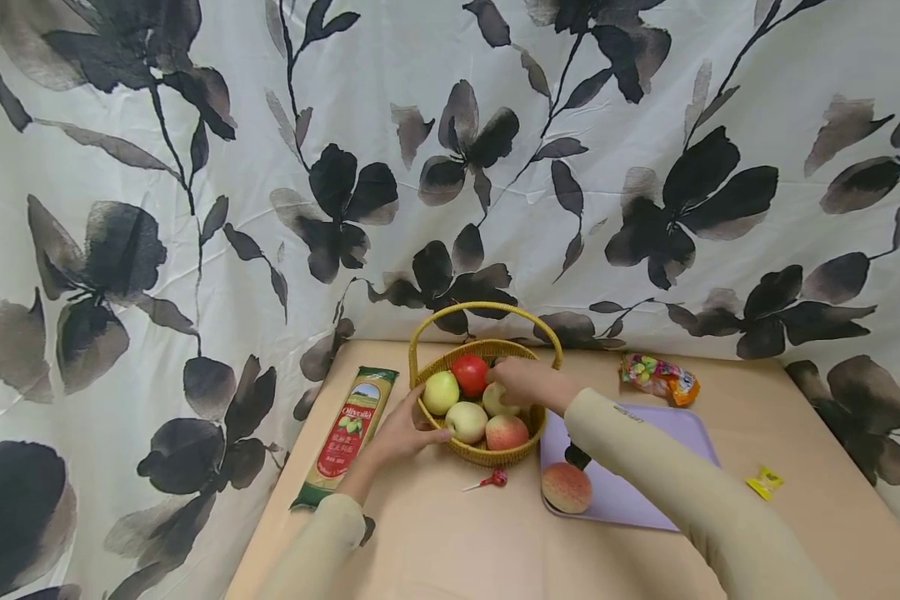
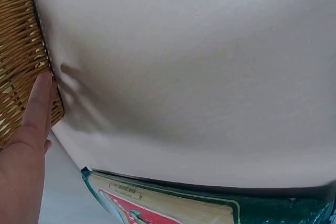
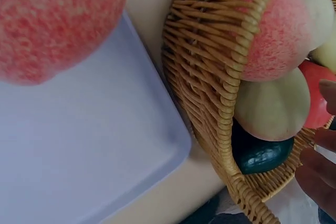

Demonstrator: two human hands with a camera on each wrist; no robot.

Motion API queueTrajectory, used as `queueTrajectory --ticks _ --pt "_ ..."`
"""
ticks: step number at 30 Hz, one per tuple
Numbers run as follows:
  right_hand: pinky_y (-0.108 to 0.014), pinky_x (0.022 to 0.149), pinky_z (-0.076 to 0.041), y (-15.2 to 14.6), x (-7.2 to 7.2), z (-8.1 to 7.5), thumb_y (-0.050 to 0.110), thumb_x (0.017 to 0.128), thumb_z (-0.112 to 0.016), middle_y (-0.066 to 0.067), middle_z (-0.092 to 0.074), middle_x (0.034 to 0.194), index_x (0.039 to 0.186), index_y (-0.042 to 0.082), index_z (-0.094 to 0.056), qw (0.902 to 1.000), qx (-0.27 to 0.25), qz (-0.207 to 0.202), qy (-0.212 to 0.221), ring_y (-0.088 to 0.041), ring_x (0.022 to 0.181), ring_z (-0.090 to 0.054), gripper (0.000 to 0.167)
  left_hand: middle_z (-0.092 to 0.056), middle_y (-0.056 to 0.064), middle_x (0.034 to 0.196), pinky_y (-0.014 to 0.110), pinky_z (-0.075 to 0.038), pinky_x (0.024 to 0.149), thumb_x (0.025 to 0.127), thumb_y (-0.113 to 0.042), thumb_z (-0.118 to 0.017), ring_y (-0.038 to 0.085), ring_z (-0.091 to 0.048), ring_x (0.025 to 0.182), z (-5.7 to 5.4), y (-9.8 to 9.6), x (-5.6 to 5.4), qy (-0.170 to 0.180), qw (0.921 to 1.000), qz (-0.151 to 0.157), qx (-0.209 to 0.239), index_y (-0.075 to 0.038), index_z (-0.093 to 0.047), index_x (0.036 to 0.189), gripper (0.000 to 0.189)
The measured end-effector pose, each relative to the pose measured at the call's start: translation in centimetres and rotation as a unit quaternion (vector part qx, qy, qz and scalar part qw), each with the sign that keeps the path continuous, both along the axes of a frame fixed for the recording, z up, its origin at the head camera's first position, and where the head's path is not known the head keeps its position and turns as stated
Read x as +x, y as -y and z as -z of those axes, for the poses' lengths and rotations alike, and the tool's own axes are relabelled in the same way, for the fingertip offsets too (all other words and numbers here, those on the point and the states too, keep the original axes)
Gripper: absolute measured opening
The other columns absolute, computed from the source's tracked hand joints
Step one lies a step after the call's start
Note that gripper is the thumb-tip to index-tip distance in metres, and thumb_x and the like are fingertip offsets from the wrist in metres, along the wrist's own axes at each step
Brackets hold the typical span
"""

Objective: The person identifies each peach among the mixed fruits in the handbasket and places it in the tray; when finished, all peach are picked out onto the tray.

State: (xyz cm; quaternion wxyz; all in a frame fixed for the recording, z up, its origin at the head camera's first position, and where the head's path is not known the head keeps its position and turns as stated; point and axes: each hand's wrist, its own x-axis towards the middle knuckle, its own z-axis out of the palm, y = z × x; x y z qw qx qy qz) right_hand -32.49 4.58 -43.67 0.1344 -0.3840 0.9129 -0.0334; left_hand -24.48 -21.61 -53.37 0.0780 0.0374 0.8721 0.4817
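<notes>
A yellow wicker basket (image 1: 487,457) with a tall handle holds a red round fruit (image 1: 468,374), pale green pears (image 1: 441,392) and a peach (image 1: 507,432). My left hand (image 1: 401,435) rests against the basket's left side, its index finger (image 2: 38,103) straight along the weave. Over the back right of the basket, my right hand (image 1: 532,383) bends its fingers beside the red fruit. A dark green piece shows at those fingers, mostly hidden; its kind is unclear. Another glossy dark green piece (image 3: 262,150) lies inside, below a pale fruit.
A purple tray (image 1: 663,429) stands right of the basket, with a peach (image 1: 567,487) on its near left corner. Around lie a noodle packet (image 1: 345,433), a red lollipop (image 1: 497,477), a candy bag (image 1: 658,377) and a yellow wrapped sweet (image 1: 765,482). A floral curtain hangs behind.
</notes>
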Motion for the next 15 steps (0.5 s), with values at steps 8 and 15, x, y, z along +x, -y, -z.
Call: queueTrajectory --ticks 8,15 --pt "-0.048 0.100 -0.055 0.7 -0.3 1.2 -0.002 0.088 -0.074 -0.013 -0.070 0.111 0.123 0.008 -0.073 0.9993 0.035 -0.008 0.003 -0.029 0.103 -0.064 0.037 -0.028 0.018 0.170 0.059 -0.034 0.123 0.083 -0.044 -0.088 0.042 -0.031 0.155 0.1 0.0 0.0 0.000 0.9999 0.006 -0.008 -0.013 -0.022 0.167 0.111" --pt "-0.050 0.089 -0.059 1.1 -0.3 2.8 0.001 0.093 -0.069 -0.014 -0.069 0.109 0.121 0.011 -0.070 0.9970 0.031 -0.042 -0.058 -0.034 0.098 -0.067 0.030 -0.031 0.019 0.168 0.062 -0.031 0.124 0.083 -0.045 -0.088 0.043 -0.030 0.155 0.0 0.4 0.1 -0.006 0.9998 0.010 -0.014 -0.012 -0.023 0.166 0.111"
